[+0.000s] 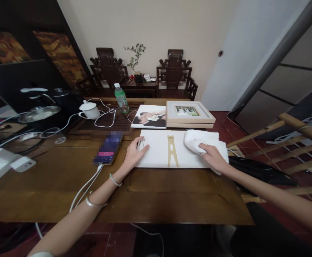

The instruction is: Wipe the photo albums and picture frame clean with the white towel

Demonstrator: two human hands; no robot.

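Note:
A flat white panel (156,151) lies near the table's front edge, with a gold cat-shaped piece (171,151) on its upper face. My left hand (135,152) is at the panel's left end, its thumb over the face and its fingers along the edge, gripping it. Bunched under my right hand (212,156) is a white towel (202,139), which my fingers are closed on. The towel rests on the panel's right end and hangs over its side. Part of the panel's right edge is hidden by it.
Behind the panel lie a photo print (149,117) and stacked wooden picture frames (190,112). A charging phone (109,148), a green-labelled bottle (121,99), a lidded white cup (89,110) and cables are to the left. A wooden chair (284,150) stands at the right.

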